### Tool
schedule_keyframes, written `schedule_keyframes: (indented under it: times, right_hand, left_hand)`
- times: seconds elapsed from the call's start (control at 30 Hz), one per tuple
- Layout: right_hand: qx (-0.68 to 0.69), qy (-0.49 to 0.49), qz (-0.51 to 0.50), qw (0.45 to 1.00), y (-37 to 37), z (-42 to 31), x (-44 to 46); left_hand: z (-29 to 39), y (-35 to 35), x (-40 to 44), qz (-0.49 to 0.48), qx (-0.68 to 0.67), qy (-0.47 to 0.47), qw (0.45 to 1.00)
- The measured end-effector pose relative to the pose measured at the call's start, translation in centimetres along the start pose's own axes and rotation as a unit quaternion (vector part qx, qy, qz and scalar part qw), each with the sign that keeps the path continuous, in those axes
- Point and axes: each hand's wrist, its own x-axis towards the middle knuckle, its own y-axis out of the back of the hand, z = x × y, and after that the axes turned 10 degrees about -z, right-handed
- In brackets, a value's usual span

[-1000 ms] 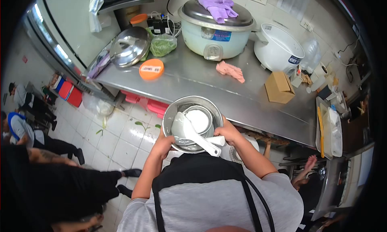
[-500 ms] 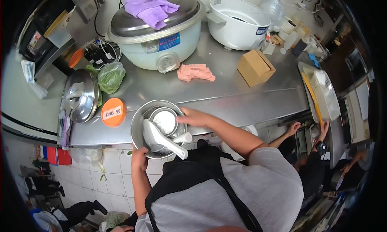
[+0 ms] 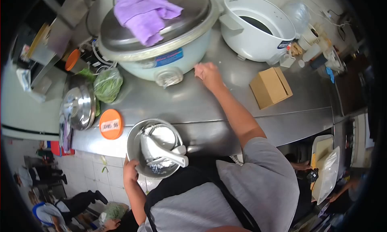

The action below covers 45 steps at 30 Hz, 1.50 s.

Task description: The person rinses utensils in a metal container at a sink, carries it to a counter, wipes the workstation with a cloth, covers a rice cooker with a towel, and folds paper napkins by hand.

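Observation:
A steel bowl [image 3: 132,153] sits at the counter's front edge, with my left hand [image 3: 131,170] closed on its near left rim. Inside it lie a white plastic scoop [image 3: 161,150], its handle over the right rim, a second white handle and a round metal container [image 3: 165,136]. My right hand [image 3: 208,74] is stretched forward to the counter beside the large rice cooker [image 3: 133,66]. Its fingers are bunched around the pink cloth, which is almost wholly covered by the hand.
A purple cloth [image 3: 147,16] lies on the cooker's lid. A white cooker body [image 3: 258,38] and a cardboard box [image 3: 271,88] stand to the right. At left are an orange-lidded tub [image 3: 111,124], bagged greens [image 3: 108,85] and a steel lid [image 3: 78,107]. Other people work nearby.
My right hand has left the bowl's rim and reached forward onto the pink cloth, closing on it. My left hand stays on the bowl. The container inside has shifted, and the view has moved.

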Motion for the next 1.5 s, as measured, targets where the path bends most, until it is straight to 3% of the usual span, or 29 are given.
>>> schedule_keyframes:
  times: [0.03,0.1,0.13,0.3,0.53,0.63,0.83,0.9,0.97,1.03,1.13,1.17,1.2,1.27,1.33,1.4,1.5]
  right_hand:
    - [0.099,-0.066,-0.046,0.992,1.6,1.7,1.9]
    - [0.069,-0.12,-0.025,0.99,3.6,4.7,4.6]
    - [-0.065,-0.107,0.042,0.991,4.0,5.8,5.3]
    - [-0.176,-0.227,-0.021,0.958,0.8,10.2,6.0]
    - [-0.127,-0.058,-0.258,0.956,1.7,12.8,4.8]
    - [-0.063,0.008,-0.257,0.964,3.8,13.5,-0.2]
    - [0.0,0.016,-0.191,0.981,9.7,6.0,-15.3]
    - [-0.02,-0.045,-0.199,0.979,11.5,2.5,-22.6]
    - [-0.011,-0.032,-0.284,0.958,14.1,-1.1,-29.2]
    - [0.159,-0.207,-0.414,0.872,16.7,-3.7,-32.9]
    - [0.196,-0.22,-0.224,0.929,19.1,-4.4,-31.3]
    - [0.055,-0.25,-0.16,0.953,18.2,-2.8,-30.5]
    - [0.049,-0.323,-0.125,0.937,18.2,-4.1,-27.7]
    - [0.047,-0.288,0.019,0.956,13.5,0.2,-25.4]
    - [-0.211,-0.316,0.004,0.925,8.6,0.0,-22.2]
    - [-0.175,-0.213,0.033,0.961,5.4,-0.7,-19.9]
    - [-0.131,-0.048,-0.047,0.989,3.4,-6.2,-19.4]
  left_hand:
    - [-0.1,0.0,0.2,-0.005,-0.014,-0.018,1.0]
    - [0.0,0.3,0.5,-0.006,-0.027,-0.038,0.999]
    - [0.0,0.4,0.7,-0.005,-0.026,-0.042,0.999]
    - [1.3,-0.9,0.5,0.015,-0.045,-0.035,0.998]
    - [1.1,-0.3,0.8,0.037,-0.014,-0.016,0.999]
    - [1.5,-0.5,1.1,0.027,-0.007,-0.027,0.999]
    - [2.4,0.5,2.9,-0.07,0.026,-0.025,0.997]
    - [2.7,0.7,3.6,-0.091,0.043,-0.027,0.995]
    - [2.4,2.1,5.2,-0.112,0.062,-0.019,0.992]
    - [2.6,2.0,5.9,-0.124,0.075,-0.04,0.989]
    - [2.4,3.1,7.6,-0.146,0.081,-0.031,0.986]
    - [2.1,3.5,8.1,-0.152,0.08,-0.021,0.985]
    - [2.0,3.4,8.2,-0.16,0.081,-0.035,0.983]
    - [2.1,3.4,8.2,-0.161,0.094,-0.026,0.982]
    - [2.3,3.1,7.7,-0.163,0.095,-0.047,0.981]
    - [1.5,3.7,8.7,-0.179,0.079,-0.047,0.98]
    - [2.2,2.9,7.7,-0.189,0.069,-0.036,0.979]
